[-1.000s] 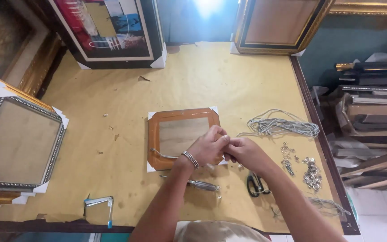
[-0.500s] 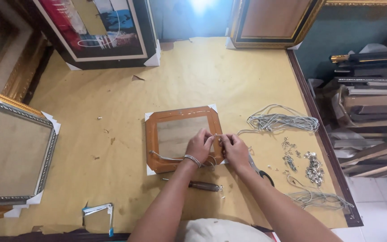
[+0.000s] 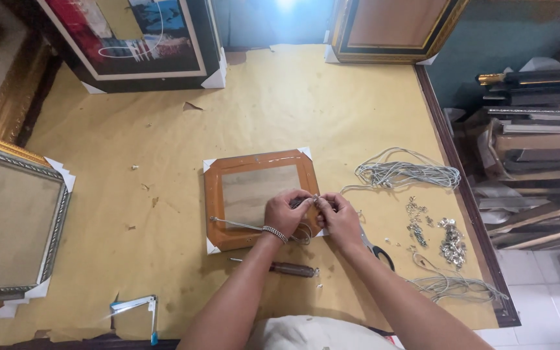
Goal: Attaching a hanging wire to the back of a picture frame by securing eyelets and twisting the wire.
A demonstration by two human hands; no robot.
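Both hands together at the right edge of a small wooden frame (image 3: 259, 198) lying face down in the middle of the desk (image 3: 332, 97), white corner guards on its corners. Left hand (image 3: 286, 212), beaded bracelet at the wrist, fingers closed in a pinch on a thin grey cord (image 3: 244, 225) stretched across the lower part of the frame's back. Right hand (image 3: 339, 217) touching the left, fingers likewise pinched shut on the same cord at the frame's edge; exact grip partly hidden between the knuckles.

Just below the frame, a dark-handled tool (image 3: 290, 268) flat on the paper. Under the right forearm, black-handled scissors (image 3: 378, 251), partly covered. Well to the right, a loose coil of grey cord (image 3: 404, 173), a scatter of small metal hangers (image 3: 448, 241), and another cord bundle (image 3: 452, 285) near the desk's corner. At the left edge, a larger silver frame (image 3: 14, 227); leaning at the far side, a painted picture (image 3: 137, 39) and a gold-edged frame (image 3: 390, 29).
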